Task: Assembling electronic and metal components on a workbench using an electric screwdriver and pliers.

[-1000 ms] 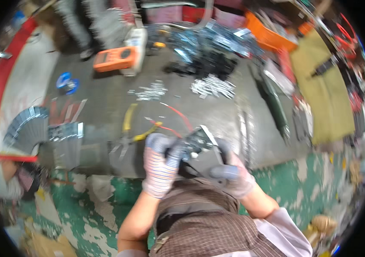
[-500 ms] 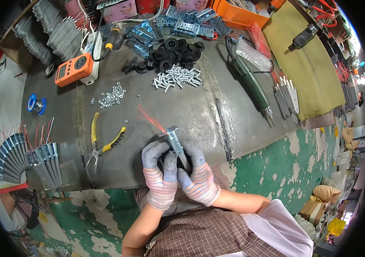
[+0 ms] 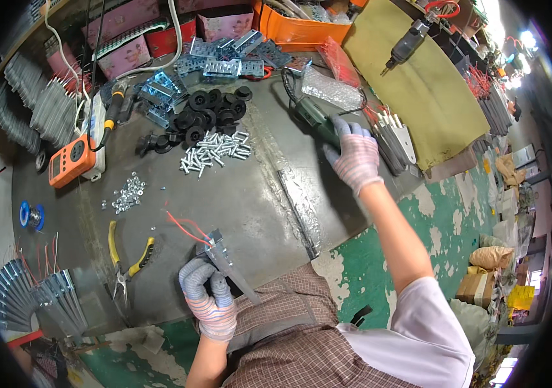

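My left hand (image 3: 210,302), in a striped knit glove, is closed on a grey metal strip with a bracket (image 3: 224,258) at its upper end. Red wires (image 3: 184,225) stick out of that end toward the upper left. On the right, my gloved right hand (image 3: 358,157) wraps over the body of a green electric screwdriver (image 3: 315,118) lying on the bench. The tool's front end is hidden by the hand. Just beyond it lie several grey strips with white ends (image 3: 392,145).
Yellow-handled pliers (image 3: 121,278), loose nuts (image 3: 128,194), screws (image 3: 214,154) and black round knobs (image 3: 206,116) lie on the bench (image 3: 256,220). Wired strips (image 3: 62,297) are fanned out at left. An orange meter (image 3: 72,161), blue metal brackets (image 3: 221,64) and a hanging dark power tool (image 3: 408,45) are farther off.
My right hand has left the metal strip and reached right, onto the electric screwdriver. My left hand keeps the strip, lower and to the left. The view has shifted to the right.
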Tool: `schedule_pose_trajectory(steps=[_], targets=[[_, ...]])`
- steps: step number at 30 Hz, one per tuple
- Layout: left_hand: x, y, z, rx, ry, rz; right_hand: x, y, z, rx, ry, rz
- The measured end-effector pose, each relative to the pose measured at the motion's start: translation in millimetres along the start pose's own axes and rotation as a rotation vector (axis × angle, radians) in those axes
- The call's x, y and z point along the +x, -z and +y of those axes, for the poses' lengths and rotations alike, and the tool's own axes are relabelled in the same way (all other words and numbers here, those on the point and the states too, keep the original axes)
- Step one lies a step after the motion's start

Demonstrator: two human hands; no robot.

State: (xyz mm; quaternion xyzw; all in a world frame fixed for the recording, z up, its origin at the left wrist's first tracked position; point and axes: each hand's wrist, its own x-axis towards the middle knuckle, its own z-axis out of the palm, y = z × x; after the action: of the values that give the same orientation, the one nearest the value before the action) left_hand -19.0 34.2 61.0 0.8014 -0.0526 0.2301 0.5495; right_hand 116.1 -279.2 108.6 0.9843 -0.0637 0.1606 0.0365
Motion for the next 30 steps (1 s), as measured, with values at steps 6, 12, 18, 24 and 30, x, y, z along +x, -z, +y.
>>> schedule_pose_trajectory(steps=[6,12,18,24,30], targets=[[4,-5,0,-0.065,0.011,0.021,13,4,23,0.971,-0.296,-0.141],[2,-1,-3,-0.069,0.070,0.007,-43,69,-37,2.573,-0.701,-0.228],[8,-2,3,-0.064,0.012,-0.074,-104,32,-69,2.953,-0.984,-0.240],[6,0,1,-0.080,0.011,-0.071,-107,25,-75,2.928,-0.993,-0.209],[9,-2,5,-0.102,0.020,-0.089,-107,24,-77,2.926,-1.013,-0.212]])
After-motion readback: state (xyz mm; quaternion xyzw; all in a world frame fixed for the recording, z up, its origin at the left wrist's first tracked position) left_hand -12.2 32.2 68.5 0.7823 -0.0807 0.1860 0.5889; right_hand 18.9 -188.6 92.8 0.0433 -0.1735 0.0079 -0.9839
